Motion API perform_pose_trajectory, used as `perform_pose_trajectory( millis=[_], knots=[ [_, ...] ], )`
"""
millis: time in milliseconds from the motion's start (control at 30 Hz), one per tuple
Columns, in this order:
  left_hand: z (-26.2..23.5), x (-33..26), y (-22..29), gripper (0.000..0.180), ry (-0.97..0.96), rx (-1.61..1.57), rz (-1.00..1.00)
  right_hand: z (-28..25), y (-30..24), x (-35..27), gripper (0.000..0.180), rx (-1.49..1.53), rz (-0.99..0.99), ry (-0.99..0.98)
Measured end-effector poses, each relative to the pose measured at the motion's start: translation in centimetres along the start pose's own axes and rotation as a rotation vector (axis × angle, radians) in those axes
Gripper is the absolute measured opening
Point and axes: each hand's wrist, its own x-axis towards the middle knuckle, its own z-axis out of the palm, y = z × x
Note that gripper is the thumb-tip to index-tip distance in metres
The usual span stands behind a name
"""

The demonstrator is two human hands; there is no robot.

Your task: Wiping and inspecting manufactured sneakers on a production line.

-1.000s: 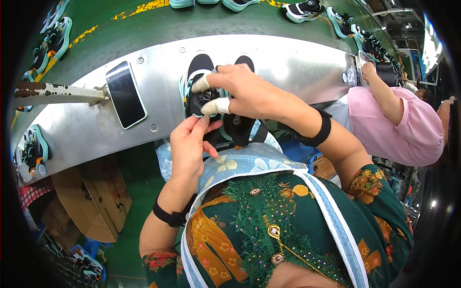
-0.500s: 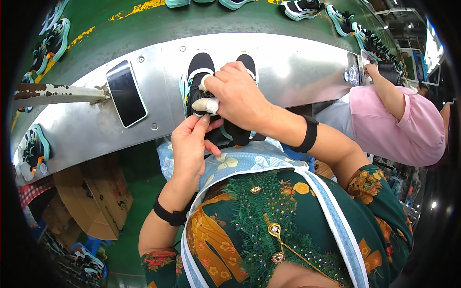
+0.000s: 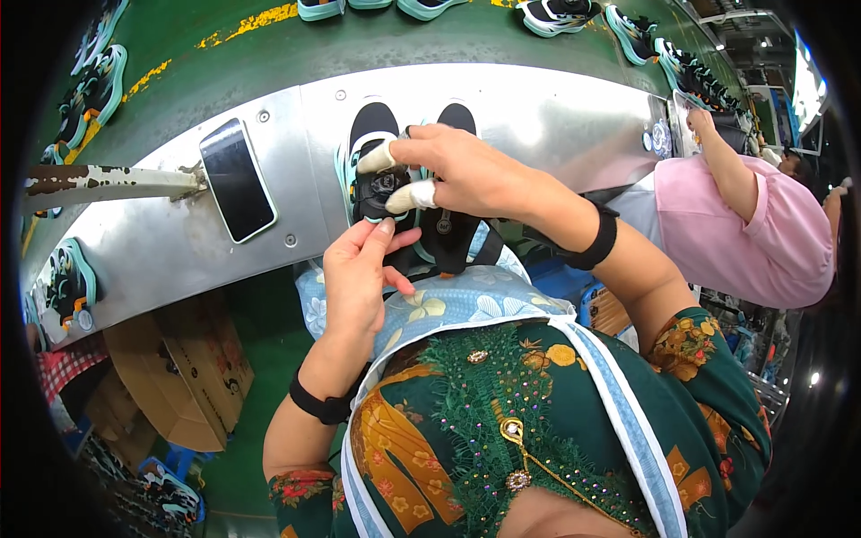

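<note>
A black sneaker (image 3: 373, 117) with white and mint trim lies on the metal bench, toe pointing away from me. My left hand (image 3: 355, 276) pinches the edge at its tongue between thumb and forefinger, with the other fingers loosely bent. Across the same sneaker reaches my right hand (image 3: 466, 170), its thumb and forefinger wearing whitish finger covers. Those two fingers grip the tongue area on either side of a round dark dial (image 3: 387, 182). Close on the right sits a matching sneaker (image 3: 457, 117), partly hidden beneath my right hand.
A phone (image 3: 238, 179) rests on the metal bench (image 3: 556, 117), beside a worn metal bar (image 3: 108, 177). More sneakers (image 3: 556, 16) stand along the green conveyor surface. To the right is a person in a pink top (image 3: 735, 224). Cardboard boxes (image 3: 179, 377) stand below at left.
My right hand's fingers have spread and shifted, uncovering the dial and more of the right sneaker. My left hand keeps its pinch at the tongue edge.
</note>
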Motion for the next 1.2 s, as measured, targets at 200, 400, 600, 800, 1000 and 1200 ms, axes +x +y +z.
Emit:
perform_pose_trajectory(
  millis=[200,400,600,800,1000,1200],
  knots=[
    [0.1,0.0,-0.3,0.022,-0.008,-0.014,0.008,2.1,-0.8,-1.2,0.028,-0.210,-0.015,0.159],
    [0.0,0.1,-0.1,0.023,0.000,-0.005,-0.003,0.1,-0.4,0.2,0.027,0.123,0.057,-0.062],
    [0.2,0.0,-0.4,0.023,-0.003,-0.005,0.013,3.8,-1.2,-0.9,0.027,-0.156,0.012,0.314],
    [-0.1,0.0,-0.7,0.024,-0.012,-0.023,0.031,1.4,-0.9,-0.3,0.027,0.099,0.114,0.029],
    [-0.1,0.0,-0.7,0.028,-0.049,0.046,0.021,2.7,-1.0,-1.2,0.026,-0.099,0.041,0.188],
    [-0.4,-2.4,0.9,0.024,-0.016,0.108,0.118,-5.3,1.3,-4.6,0.041,0.141,0.457,0.084]
  ],
)
